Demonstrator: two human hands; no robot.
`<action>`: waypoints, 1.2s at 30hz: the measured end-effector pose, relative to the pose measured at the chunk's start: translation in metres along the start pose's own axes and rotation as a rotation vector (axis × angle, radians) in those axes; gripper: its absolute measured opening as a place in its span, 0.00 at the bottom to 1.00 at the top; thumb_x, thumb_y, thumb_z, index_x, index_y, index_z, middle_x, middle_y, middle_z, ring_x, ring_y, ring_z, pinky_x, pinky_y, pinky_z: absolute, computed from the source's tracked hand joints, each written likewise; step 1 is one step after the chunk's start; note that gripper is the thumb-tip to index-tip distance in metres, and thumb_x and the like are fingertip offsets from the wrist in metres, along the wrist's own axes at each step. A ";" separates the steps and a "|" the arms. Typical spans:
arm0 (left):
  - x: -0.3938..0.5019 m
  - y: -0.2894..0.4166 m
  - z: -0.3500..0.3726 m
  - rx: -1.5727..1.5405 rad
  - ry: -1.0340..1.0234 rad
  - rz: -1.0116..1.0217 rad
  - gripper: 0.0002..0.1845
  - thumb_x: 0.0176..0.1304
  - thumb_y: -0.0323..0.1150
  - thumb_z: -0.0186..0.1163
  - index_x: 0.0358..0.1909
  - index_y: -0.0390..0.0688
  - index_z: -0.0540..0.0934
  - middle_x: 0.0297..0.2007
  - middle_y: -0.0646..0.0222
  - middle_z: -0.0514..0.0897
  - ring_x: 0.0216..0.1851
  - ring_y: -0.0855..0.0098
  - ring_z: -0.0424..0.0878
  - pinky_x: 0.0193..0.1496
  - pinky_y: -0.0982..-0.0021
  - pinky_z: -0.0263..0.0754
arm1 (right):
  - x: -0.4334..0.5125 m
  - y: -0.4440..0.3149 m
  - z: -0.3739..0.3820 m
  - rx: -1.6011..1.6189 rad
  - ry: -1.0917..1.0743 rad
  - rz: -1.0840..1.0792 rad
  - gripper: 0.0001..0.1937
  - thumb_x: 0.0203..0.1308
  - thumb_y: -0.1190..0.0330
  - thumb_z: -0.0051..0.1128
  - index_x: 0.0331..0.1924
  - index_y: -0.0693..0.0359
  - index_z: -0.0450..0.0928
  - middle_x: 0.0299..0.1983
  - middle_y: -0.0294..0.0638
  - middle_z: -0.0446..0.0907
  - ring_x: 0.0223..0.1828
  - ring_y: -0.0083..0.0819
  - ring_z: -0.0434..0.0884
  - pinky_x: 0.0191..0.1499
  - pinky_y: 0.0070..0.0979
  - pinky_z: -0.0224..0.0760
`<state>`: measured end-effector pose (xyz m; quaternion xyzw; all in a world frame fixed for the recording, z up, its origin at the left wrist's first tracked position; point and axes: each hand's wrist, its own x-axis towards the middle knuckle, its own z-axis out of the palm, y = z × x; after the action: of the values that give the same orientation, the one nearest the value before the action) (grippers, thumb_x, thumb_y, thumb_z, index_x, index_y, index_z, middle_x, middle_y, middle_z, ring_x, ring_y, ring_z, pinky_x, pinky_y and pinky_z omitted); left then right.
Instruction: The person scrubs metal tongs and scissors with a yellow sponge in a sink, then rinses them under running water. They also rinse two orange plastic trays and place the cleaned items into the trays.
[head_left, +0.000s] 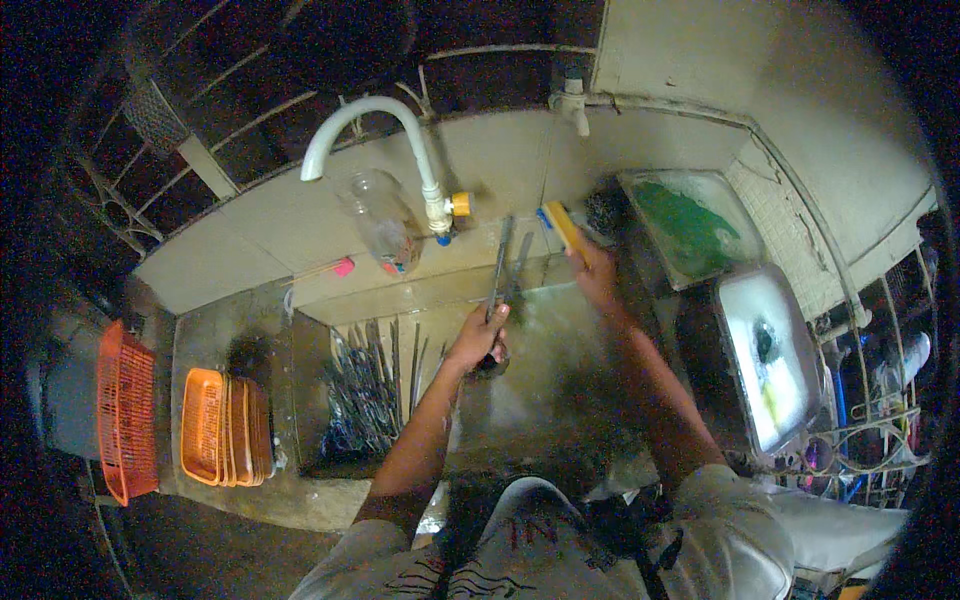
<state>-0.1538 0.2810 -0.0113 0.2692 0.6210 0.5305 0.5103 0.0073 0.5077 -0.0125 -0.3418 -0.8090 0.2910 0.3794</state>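
Observation:
My left hand (478, 337) grips the lower end of a thin dark rod (501, 255), probably a metal skewer, which points up and away over the sink. Beside it on the wall falls a dark streak that looks like its shadow. My right hand (598, 276) holds a yellow-handled brush (561, 223) with blue bristles, a short way right of the rod and apart from it. Many similar dark rods (367, 386) stand bunched in the left part of the sink basin (547, 367), left of my left forearm.
A white gooseneck faucet (420, 142) rises behind the sink beside a clear plastic jar (386, 225). Stacked orange baskets (202, 427) and a red basket (127, 420) stand left. At right are a metal tray (679, 281) with green contents, a tray of whitish liquid (787, 375) and a dark scourer (601, 210).

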 end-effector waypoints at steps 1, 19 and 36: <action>-0.002 0.003 0.001 -0.094 -0.069 0.024 0.31 0.71 0.59 0.56 0.61 0.44 0.71 0.23 0.75 0.71 0.16 0.78 0.68 0.18 0.70 0.70 | -0.001 -0.003 0.000 0.021 -0.078 -0.125 0.24 0.68 0.62 0.59 0.66 0.58 0.73 0.43 0.52 0.86 0.40 0.48 0.86 0.45 0.38 0.79; 0.021 0.001 -0.009 0.496 0.012 -0.013 0.42 0.65 0.74 0.45 0.44 0.38 0.76 0.19 0.69 0.76 0.14 0.73 0.71 0.19 0.68 0.67 | -0.022 -0.043 0.008 -0.179 -0.437 -0.145 0.17 0.65 0.61 0.59 0.55 0.56 0.82 0.29 0.52 0.84 0.24 0.48 0.82 0.30 0.45 0.76; 0.035 -0.033 -0.025 0.439 0.098 0.256 0.26 0.73 0.53 0.54 0.50 0.36 0.79 0.21 0.67 0.77 0.18 0.72 0.76 0.23 0.66 0.71 | 0.011 0.016 0.014 -0.277 0.011 -0.110 0.26 0.67 0.56 0.58 0.66 0.57 0.73 0.38 0.56 0.85 0.34 0.53 0.85 0.38 0.42 0.78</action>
<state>-0.1819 0.2920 -0.0567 0.4239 0.7060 0.4559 0.3377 -0.0041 0.5230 -0.0270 -0.3476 -0.8569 0.1533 0.3485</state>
